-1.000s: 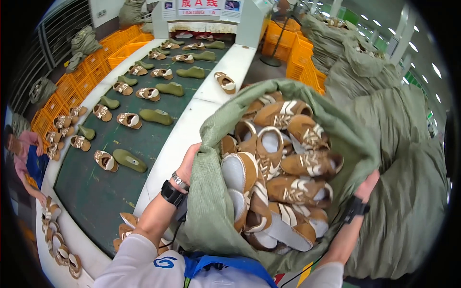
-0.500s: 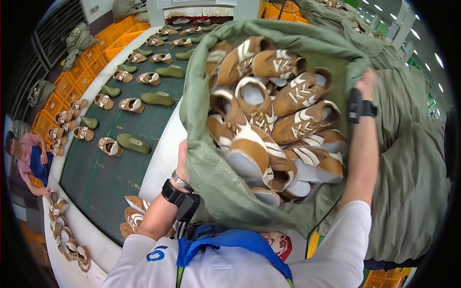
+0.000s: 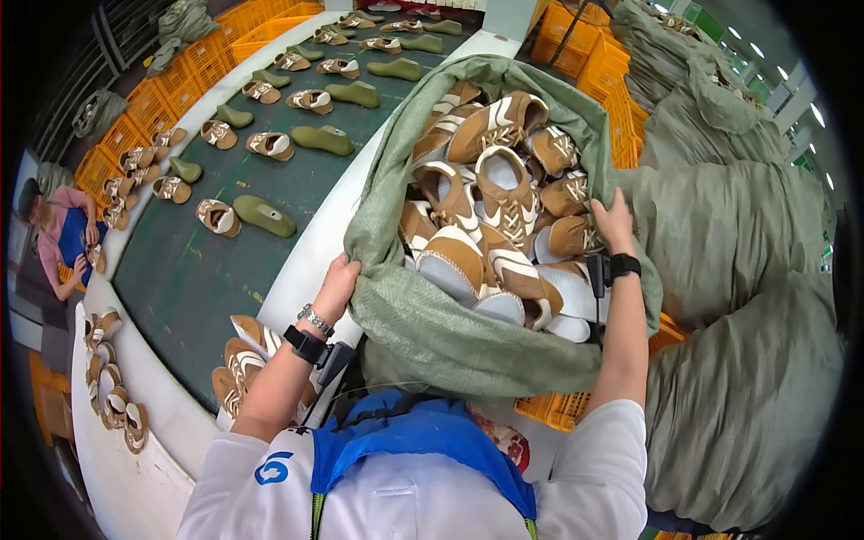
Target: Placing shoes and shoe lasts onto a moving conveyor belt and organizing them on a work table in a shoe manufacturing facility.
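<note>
A green woven sack [image 3: 468,346] stands with its mouth open and its rim rolled outward. Inside lie many brown-and-white lace-up shoes [image 3: 504,184], piled at all angles. My left hand [image 3: 337,283] grips the sack's left rim in a closed fist. At the right rim, my right hand [image 3: 616,222] has its thumb toward the inside and its fingers along the outer side, holding the fabric. A few more shoes [image 3: 241,362] lie on the white ledge beside my left forearm.
A green conveyor [image 3: 216,279] to the left carries shoes paired with green shoe lasts [image 3: 322,139]. At far left a person [image 3: 67,234] handles a shoe. Orange crates [image 3: 144,108] line the far side. Bulging grey-green sacks [image 3: 720,243] crowd the right, near more orange crates [image 3: 621,117].
The sack's right rim has come in and down, and my right hand has moved left and toward me with it. The view has shifted, showing crates behind the sack. My left hand keeps its grip.
</note>
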`<control>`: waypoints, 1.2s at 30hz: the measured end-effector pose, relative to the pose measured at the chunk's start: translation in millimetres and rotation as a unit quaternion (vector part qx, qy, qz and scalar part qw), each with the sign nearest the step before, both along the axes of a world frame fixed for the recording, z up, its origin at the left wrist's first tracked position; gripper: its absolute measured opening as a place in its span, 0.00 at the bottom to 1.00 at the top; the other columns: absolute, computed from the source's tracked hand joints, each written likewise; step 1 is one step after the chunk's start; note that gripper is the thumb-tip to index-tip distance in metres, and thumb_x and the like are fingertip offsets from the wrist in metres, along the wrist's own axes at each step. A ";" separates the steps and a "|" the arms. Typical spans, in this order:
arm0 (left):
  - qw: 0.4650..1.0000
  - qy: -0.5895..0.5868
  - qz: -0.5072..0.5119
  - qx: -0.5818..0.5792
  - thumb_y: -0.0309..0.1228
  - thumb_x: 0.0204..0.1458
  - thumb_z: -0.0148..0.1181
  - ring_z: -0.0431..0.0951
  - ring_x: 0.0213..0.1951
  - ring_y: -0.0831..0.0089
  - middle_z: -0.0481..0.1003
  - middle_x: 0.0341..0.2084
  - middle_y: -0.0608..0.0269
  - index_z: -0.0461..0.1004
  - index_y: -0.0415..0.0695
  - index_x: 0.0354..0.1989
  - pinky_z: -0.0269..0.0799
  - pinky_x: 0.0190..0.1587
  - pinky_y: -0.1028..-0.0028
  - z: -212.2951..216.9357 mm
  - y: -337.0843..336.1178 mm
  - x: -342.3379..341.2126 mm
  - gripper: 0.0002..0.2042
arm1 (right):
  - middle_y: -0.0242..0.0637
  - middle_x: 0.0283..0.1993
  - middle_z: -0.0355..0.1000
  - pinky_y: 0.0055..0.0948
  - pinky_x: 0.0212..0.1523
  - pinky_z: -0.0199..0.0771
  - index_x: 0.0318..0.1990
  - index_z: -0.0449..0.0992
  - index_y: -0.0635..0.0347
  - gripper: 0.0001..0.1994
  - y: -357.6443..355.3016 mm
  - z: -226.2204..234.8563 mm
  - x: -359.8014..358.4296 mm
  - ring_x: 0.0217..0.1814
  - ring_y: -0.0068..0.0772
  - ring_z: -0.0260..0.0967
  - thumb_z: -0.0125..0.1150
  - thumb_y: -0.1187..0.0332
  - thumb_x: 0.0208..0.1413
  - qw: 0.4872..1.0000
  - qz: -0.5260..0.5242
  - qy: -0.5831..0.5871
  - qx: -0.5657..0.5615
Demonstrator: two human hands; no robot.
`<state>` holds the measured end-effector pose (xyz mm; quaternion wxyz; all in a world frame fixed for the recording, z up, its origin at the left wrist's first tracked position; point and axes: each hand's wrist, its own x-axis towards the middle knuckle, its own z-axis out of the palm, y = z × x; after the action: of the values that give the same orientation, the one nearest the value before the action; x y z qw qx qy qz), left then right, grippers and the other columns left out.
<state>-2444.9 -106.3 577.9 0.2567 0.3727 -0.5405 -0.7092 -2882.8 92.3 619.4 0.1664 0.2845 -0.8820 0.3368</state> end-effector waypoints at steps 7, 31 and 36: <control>0.776 -0.024 0.101 -0.622 0.32 0.42 0.54 0.60 0.53 0.51 0.61 0.50 0.44 0.60 0.43 0.53 0.55 0.56 0.62 81.2 38.1 12.1 0.26 | 0.49 0.37 0.71 0.37 0.43 0.66 0.42 0.71 0.64 0.14 62.7 38.5 236.8 0.41 0.50 0.67 0.52 0.64 0.51 0.922 0.365 -0.123 0.038; 0.663 -0.302 -0.206 -0.653 0.37 0.43 0.57 0.67 0.47 0.64 0.71 0.33 0.58 0.71 0.45 0.35 0.51 0.55 0.50 5.8 34.5 78.7 0.12 | 0.52 0.47 0.68 0.32 0.50 0.63 0.50 0.66 0.73 0.30 199.4 -97.2 42.5 0.49 0.44 0.66 0.55 0.53 0.47 0.972 -0.198 -0.119 0.031; 0.665 -0.283 -0.199 -0.662 0.36 0.43 0.57 0.67 0.47 0.64 0.71 0.33 0.58 0.71 0.44 0.36 0.51 0.55 0.51 9.5 37.7 69.9 0.13 | 0.39 0.29 0.72 0.27 0.35 0.65 0.31 0.75 0.71 0.29 205.5 -88.2 34.3 0.31 0.30 0.67 0.52 0.45 0.49 0.943 -0.093 -0.287 -0.140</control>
<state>-2375.0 -68.6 587.4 0.1232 0.1707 -0.9757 -0.0600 -2848.5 297.8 531.2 -0.0254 0.0665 -0.8590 0.5071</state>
